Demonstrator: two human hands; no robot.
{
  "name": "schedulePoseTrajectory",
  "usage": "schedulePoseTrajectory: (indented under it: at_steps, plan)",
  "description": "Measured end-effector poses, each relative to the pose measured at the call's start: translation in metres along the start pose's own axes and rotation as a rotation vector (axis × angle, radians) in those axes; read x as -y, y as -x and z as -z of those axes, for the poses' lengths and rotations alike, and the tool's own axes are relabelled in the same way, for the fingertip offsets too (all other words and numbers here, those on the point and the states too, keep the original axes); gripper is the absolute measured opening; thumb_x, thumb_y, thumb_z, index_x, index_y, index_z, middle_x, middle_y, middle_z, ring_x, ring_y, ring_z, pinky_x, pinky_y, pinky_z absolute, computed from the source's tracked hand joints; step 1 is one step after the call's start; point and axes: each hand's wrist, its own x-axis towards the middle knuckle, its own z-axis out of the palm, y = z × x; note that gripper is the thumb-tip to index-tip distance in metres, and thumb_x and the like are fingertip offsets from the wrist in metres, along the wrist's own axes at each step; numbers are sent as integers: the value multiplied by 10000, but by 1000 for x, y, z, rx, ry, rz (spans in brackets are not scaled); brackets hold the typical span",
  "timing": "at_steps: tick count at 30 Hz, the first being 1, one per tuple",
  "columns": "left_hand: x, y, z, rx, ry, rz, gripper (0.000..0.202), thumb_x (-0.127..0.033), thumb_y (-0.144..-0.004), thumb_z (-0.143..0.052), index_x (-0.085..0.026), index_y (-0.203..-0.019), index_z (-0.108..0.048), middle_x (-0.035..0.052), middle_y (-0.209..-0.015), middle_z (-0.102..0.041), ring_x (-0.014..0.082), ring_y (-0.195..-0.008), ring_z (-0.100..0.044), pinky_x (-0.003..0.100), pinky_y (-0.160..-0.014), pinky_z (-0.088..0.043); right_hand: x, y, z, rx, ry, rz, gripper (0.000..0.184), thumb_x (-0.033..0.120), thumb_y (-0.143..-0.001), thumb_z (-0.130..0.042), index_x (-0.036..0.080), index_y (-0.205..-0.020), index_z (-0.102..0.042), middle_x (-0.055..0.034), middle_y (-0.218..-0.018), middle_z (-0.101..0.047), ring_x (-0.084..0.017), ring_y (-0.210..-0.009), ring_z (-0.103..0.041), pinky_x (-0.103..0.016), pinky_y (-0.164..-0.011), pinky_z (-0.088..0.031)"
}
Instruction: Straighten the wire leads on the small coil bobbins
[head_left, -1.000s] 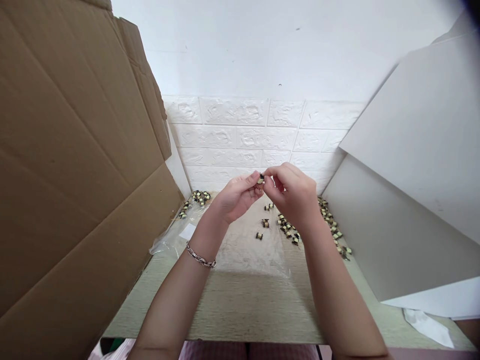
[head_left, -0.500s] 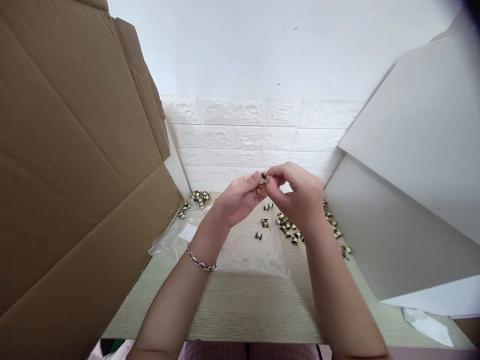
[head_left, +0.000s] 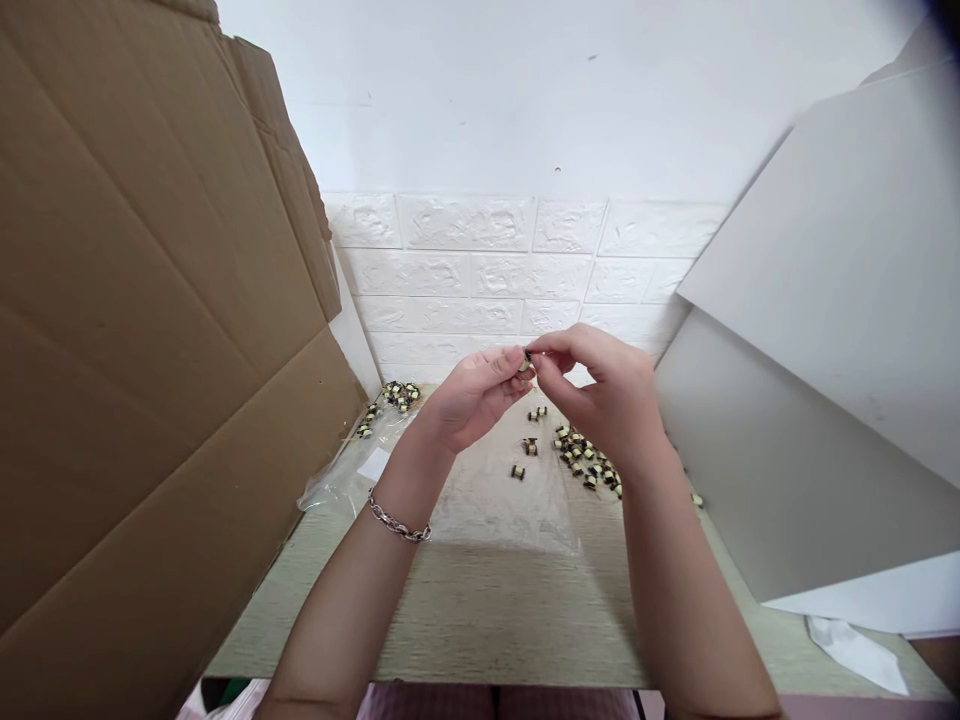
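Above the table, my left hand [head_left: 484, 395] pinches a small transformer [head_left: 525, 364], a black bobbin wound with yellow tape, between thumb and fingers. My right hand [head_left: 600, 390] closes thumb and index fingertip at its right edge. A thin wire may lie between those fingertips, but it is too small to make out. Below the hands, a few loose transformers [head_left: 530, 446] lie on a clear plastic sheet [head_left: 502, 510]. To the right, partly hidden by my right arm, spreads a pile of similar transformers [head_left: 577, 450].
Another cluster of transformers [head_left: 401, 395] sits at the back left beside crumpled clear plastic [head_left: 330, 485] and a white paper piece [head_left: 373, 464]. Tall cardboard [head_left: 165, 300] walls the left, white panels [head_left: 795, 420] the right. A white brick-pattern wall [head_left: 465, 270] closes the back.
My right hand has shifted slightly right and down, its fingertips still at the transformer. The transformer has tilted a little in my left fingers; my left hand has barely moved.
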Motion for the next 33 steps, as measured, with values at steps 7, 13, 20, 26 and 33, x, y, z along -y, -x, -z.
schedulePoseTrajectory:
  at_steps: [7,13,20,26,33]
  plan:
    - [-2,0,0,-26,-16,-3,225,-393,-711,-558,-168,-705,-571,20,-696,-482,121,-717,-467,297,-763,-407,0,0,0,-4,19,28,142,170,-783,-463,199,-767,-601,12,-665,-583,-85,-611,-510,-211,-575,-401]
    - [-1,0,2,-43,26,2,217,-372,-711,-570,-166,-642,-564,2,-641,-466,99,-645,-444,284,-717,-400,2,0,-3,-23,42,35,146,155,-776,-462,195,-742,-598,14,-652,-581,-83,-602,-506,-205,-565,-397]
    - [-5,1,5,-62,61,32,198,-325,-702,-591,-154,-603,-583,-7,-604,-474,81,-620,-437,263,-704,-388,3,0,-6,-15,53,32,137,137,-765,-471,194,-732,-591,16,-647,-576,-84,-600,-506,-201,-561,-393]
    - [-3,-1,9,-69,53,30,180,-289,-693,-607,-141,-591,-596,-9,-600,-497,73,-614,-442,249,-684,-379,0,1,-9,16,104,36,131,139,-764,-473,192,-745,-591,15,-653,-570,-84,-619,-506,-197,-567,-380]
    - [4,-4,14,-66,185,93,211,-324,-689,-619,-120,-650,-583,-3,-637,-518,75,-650,-485,238,-716,-396,-1,5,-11,59,173,40,177,178,-813,-425,178,-741,-588,-5,-685,-569,-89,-607,-494,-209,-557,-371]
